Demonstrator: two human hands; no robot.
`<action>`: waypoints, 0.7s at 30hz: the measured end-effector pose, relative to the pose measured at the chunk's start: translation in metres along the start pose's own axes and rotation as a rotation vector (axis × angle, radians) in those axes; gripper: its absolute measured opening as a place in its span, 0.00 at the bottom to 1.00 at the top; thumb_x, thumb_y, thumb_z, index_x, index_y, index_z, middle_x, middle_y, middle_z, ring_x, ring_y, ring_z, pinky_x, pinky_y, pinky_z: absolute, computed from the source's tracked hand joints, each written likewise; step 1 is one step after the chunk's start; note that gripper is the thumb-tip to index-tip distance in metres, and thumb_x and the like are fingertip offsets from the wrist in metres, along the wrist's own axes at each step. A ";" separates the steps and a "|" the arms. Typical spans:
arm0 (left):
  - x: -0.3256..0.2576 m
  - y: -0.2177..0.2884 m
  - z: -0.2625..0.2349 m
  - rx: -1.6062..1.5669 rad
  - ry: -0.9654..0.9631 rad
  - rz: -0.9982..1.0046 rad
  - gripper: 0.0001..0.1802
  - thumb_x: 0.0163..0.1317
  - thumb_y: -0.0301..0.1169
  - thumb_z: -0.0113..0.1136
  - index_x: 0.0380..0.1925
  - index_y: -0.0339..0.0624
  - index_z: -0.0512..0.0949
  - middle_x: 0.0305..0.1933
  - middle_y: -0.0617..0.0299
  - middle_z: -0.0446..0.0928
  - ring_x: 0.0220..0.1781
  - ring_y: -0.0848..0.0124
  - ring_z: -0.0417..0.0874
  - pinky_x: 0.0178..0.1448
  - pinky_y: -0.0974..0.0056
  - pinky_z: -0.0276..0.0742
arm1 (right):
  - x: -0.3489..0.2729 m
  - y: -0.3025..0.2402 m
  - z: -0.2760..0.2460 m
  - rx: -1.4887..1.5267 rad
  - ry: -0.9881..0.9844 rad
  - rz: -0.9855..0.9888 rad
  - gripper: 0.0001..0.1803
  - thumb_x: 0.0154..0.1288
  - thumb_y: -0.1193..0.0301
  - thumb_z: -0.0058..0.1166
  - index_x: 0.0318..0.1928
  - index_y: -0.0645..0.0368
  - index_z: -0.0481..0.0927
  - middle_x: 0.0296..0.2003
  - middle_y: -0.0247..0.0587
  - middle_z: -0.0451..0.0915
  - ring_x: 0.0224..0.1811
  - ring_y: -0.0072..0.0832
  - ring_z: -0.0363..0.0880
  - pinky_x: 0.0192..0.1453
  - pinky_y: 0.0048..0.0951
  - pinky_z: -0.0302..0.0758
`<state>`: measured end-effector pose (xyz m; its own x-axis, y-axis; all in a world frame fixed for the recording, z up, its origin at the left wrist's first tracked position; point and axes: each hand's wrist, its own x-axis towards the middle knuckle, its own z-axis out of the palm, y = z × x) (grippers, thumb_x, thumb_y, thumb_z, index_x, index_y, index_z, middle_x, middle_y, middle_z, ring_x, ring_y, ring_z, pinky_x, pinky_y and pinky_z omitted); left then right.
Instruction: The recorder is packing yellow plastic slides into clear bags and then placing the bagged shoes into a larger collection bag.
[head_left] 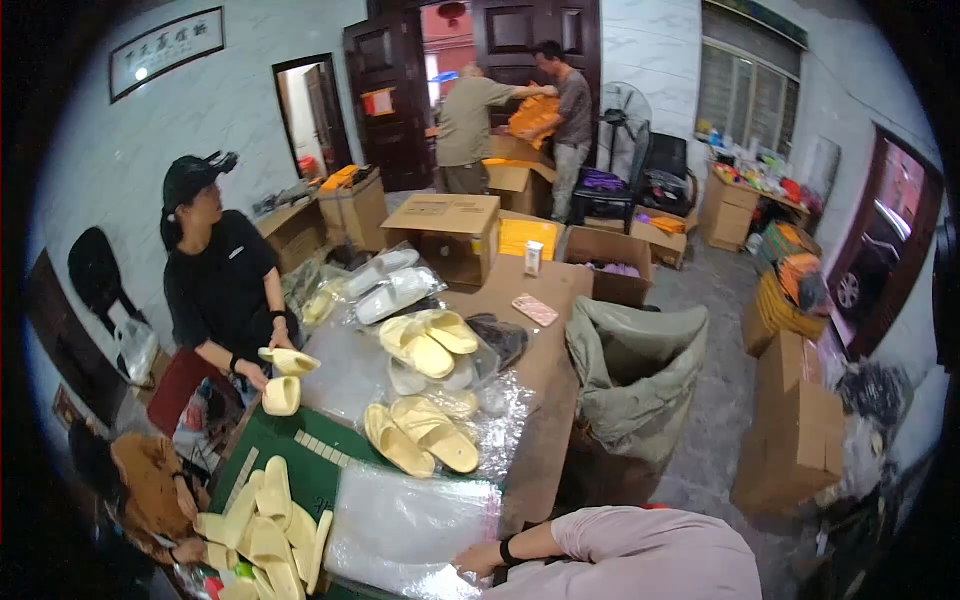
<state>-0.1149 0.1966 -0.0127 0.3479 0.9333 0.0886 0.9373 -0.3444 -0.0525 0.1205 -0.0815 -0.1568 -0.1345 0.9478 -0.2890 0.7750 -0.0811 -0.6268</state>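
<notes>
A stack of clear plastic bags [410, 525] lies at the near end of the table [545, 420], its near edge hanging close to the table's lower rim. One hand [478, 558] rests on the stack's lower right corner, fingers pressed flat on the film, a dark band on the wrist and a pale pink sleeve [640, 555] coming in from the bottom right; which hand it is cannot be told for sure, and no second hand shows.

Just above the bags sits a pair of yellow slippers [420, 437] on crinkled film, with another yellow pair [430, 340] farther up and white slippers [385, 285] beyond. Left of the bags, a heap of yellow slippers [265, 525] crowds the green mat [300, 455], so room that side is tight. Right of the stack the brown tabletop is bare up to its edge, then a grey-green sack [635, 375] stands open on the floor.

A person in black [222, 285] at the left edge holds two yellow slippers [285, 378]. Cardboard boxes [795, 420] line the right wall.
</notes>
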 end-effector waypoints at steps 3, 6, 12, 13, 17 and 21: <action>0.029 -0.049 0.070 -0.071 -0.129 -0.004 0.33 0.57 0.40 0.51 0.59 0.34 0.60 0.51 0.35 0.70 0.50 0.46 0.74 0.50 0.52 0.72 | -0.003 -0.015 -0.006 -0.055 -0.144 0.067 0.30 0.52 0.66 0.55 0.58 0.51 0.68 0.64 0.48 0.57 0.65 0.45 0.57 0.59 0.44 0.65; 0.026 -0.013 0.043 -0.121 -0.217 -0.035 0.34 0.55 0.39 0.53 0.60 0.33 0.59 0.53 0.33 0.68 0.52 0.46 0.72 0.52 0.51 0.71 | 0.006 0.020 0.024 -0.048 -0.161 0.075 0.31 0.52 0.63 0.56 0.59 0.52 0.68 0.65 0.50 0.55 0.66 0.46 0.55 0.59 0.44 0.65; 0.002 -0.001 0.050 -0.386 0.062 -0.116 0.27 0.54 0.35 0.54 0.53 0.32 0.67 0.46 0.37 0.73 0.50 0.48 0.73 0.51 0.49 0.69 | 0.021 0.015 0.024 -0.017 -0.219 0.049 0.30 0.51 0.63 0.57 0.57 0.54 0.70 0.63 0.50 0.58 0.64 0.47 0.57 0.61 0.43 0.63; -0.002 0.004 0.052 -0.414 0.072 -0.107 0.27 0.54 0.35 0.54 0.53 0.32 0.67 0.46 0.37 0.73 0.50 0.48 0.73 0.51 0.49 0.70 | 0.022 0.018 0.025 -0.039 -0.225 0.029 0.29 0.52 0.63 0.57 0.57 0.54 0.70 0.63 0.50 0.57 0.64 0.46 0.57 0.62 0.43 0.62; -0.016 0.008 0.055 -0.502 0.131 -0.104 0.26 0.54 0.36 0.55 0.52 0.32 0.68 0.45 0.38 0.73 0.48 0.48 0.74 0.50 0.50 0.70 | 0.021 0.008 0.008 0.007 -0.290 0.067 0.32 0.51 0.63 0.57 0.59 0.53 0.68 0.66 0.48 0.54 0.67 0.45 0.53 0.64 0.43 0.59; -0.032 0.020 0.056 -0.591 0.188 -0.091 0.26 0.54 0.36 0.56 0.51 0.32 0.68 0.44 0.38 0.74 0.47 0.48 0.74 0.49 0.50 0.71 | 0.015 0.002 0.001 -0.060 -0.309 0.076 0.34 0.52 0.62 0.57 0.62 0.50 0.65 0.67 0.46 0.51 0.69 0.44 0.49 0.65 0.49 0.57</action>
<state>-0.1084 0.1660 -0.0722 0.2130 0.9463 0.2431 0.7964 -0.3123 0.5180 0.1193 -0.0678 -0.1629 -0.2493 0.8005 -0.5450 0.8235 -0.1209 -0.5543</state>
